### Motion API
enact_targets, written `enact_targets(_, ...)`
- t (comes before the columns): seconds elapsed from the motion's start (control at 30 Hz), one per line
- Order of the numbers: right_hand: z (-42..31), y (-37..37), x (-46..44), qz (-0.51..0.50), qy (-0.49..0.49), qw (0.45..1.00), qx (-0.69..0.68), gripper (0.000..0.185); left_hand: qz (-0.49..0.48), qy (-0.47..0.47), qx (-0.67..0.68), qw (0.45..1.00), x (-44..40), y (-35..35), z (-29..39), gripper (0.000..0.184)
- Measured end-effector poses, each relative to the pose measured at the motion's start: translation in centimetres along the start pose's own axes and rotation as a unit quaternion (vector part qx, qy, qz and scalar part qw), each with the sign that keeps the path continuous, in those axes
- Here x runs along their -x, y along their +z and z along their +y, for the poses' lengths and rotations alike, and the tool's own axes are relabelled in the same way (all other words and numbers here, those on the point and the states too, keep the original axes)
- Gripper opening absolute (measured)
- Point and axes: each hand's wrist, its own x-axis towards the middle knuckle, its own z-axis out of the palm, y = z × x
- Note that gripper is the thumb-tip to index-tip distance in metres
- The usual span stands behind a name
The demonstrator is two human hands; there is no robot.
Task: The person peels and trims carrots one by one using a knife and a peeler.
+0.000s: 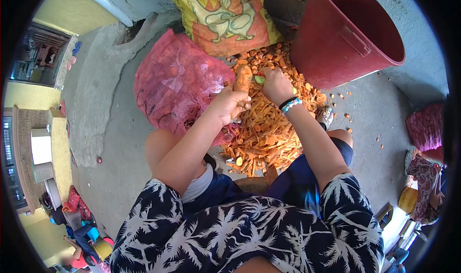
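Observation:
My left hand [229, 105] is closed around the lower end of an orange carrot [243, 77], which points up and away from me. Close beside it on the right, my right hand [277, 85] is closed on a tool with a green part [260, 79]; most of the tool is hidden by the fingers. Beneath both hands spreads a large heap of orange peelings and carrot pieces [269, 138]. A pink mesh sack [177, 76] filled with carrots lies left of my left hand.
Behind the heap stands a yellow and orange sack [225, 18] with printed birds. A tall red bin [331, 42] is at the upper right. Another pink sack [426, 126] lies far right. People [82, 254] are at the lower left, and a person [434, 196] is at the right edge.

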Motion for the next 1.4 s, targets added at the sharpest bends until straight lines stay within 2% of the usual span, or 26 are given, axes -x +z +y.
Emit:
enact_targets(0.1, 0.3, 0.3, -0.7, -0.021, 0.002, 1.000, 0.019, 0.017, 0.036, 0.003, 0.001, 0.999, 0.6, 0.5, 0.2, 0.028)
enact_targets(0.17, 3.7, 3.2, -2.7, -0.110, 0.099, 0.987, 0.058, 0.022, 0.051, -0.044, -0.058, 0.996, 1.7, 0.7, 0.2, 0.030)
enact_targets(0.2, 9.6, 8.0, -4.5, -0.072, 0.079, 0.990, 0.094, 0.027, 0.050, -0.044, -0.061, 0.996, 1.9, 0.4, -0.3, 0.030)
enact_targets(0.23, 12.5, 8.9, -5.0, -0.076, 0.025, 0.992, 0.093, 0.029, 0.042, -0.050, -0.063, 0.996, 2.2, -0.5, -1.0, 0.032)
enact_targets(0.27, 10.8, 5.9, -4.1, -0.080, 0.125, 0.986, 0.072, 0.029, 0.037, -0.056, -0.064, 0.996, 2.6, -1.2, -1.3, 0.035)
enact_targets(0.33, 10.4, 3.9, -4.0, -0.105, 0.132, 0.982, 0.088, 0.028, 0.041, -0.048, -0.094, 0.994, 3.0, -2.2, -0.1, 0.038)
enact_targets(0.43, 8.5, 0.9, -2.2, -0.088, 0.107, 0.988, 0.072, 0.024, 0.005, 0.024, -0.087, 0.996, 3.9, -1.4, 1.5, 0.047)
enact_targets(0.57, 4.3, -2.3, 1.0, -0.046, 0.040, 0.998, 0.010, 0.021, -0.002, 0.074, -0.105, 0.992, 4.4, -1.2, 1.6, 0.050)
enact_targets(0.63, 4.2, -1.7, 1.9, -0.025, -0.010, 0.999, -0.023, 0.022, -0.094, 0.064, -0.018, 0.993, 4.5, -1.8, 2.1, 0.043)
enact_targets(0.67, 4.1, -1.7, 2.1, -0.026, -0.013, 0.999, -0.023, 0.022, -0.092, 0.066, -0.017, 0.993, 4.6, -1.7, 2.0, 0.043)
enact_targets(0.73, 3.8, -1.6, 2.4, -0.033, -0.042, 0.998, -0.039, 0.022, 0.063, 0.083, 0.054, 0.993, 5.4, 0.7, 2.9, 0.037)
enact_targets(0.77, 3.7, -1.7, 2.3, -0.045, -0.034, 0.997, -0.043, 0.023, 0.065, 0.085, 0.055, 0.993, 5.3, 0.3, 2.9, 0.037)
enact_targets(0.83, 3.3, -1.9, 2.2, -0.043, -0.032, 0.998, -0.045, 0.023, 0.063, 0.135, -0.168, 0.974, 4.7, -0.6, 2.7, 0.037)
enact_targets(0.93, 2.6, -2.2, 2.3, -0.026, -0.040, 0.997, -0.060, 0.020, 0.098, 0.172, -0.236, 0.951, 3.8, -0.7, 1.9, 0.038)
enact_targets(1.17, 2.5, -2.0, 2.2, -0.010, -0.065, 0.995, -0.076, 0.018, 0.094, 0.194, -0.278, 0.936, 2.6, -1.2, 1.1, 0.036)
enact_targets(1.23, 2.5, -2.0, 2.1, -0.018, -0.054, 0.996, -0.073, 0.018, 0.142, 0.259, -0.284, 0.912, 1.7, -1.9, 0.5, 0.035)
enact_targets(1.27, 2.5, -2.1, 2.0, -0.026, -0.043, 0.996, -0.071, 0.019, 0.141, 0.260, -0.285, 0.912, 1.3, -2.4, 0.5, 0.035)
enact_targets(1.33, 2.8, -1.9, 2.0, -0.051, -0.036, 0.996, -0.057, 0.021, 0.170, 0.322, -0.397, 0.843, 1.1, -2.9, 1.0, 0.034)
enact_targets(1.4, 2.8, -1.9, 2.0, -0.074, -0.029, 0.996, -0.042, 0.023, 0.161, 0.306, -0.379, 0.858, 1.3, -2.7, 1.3, 0.032)
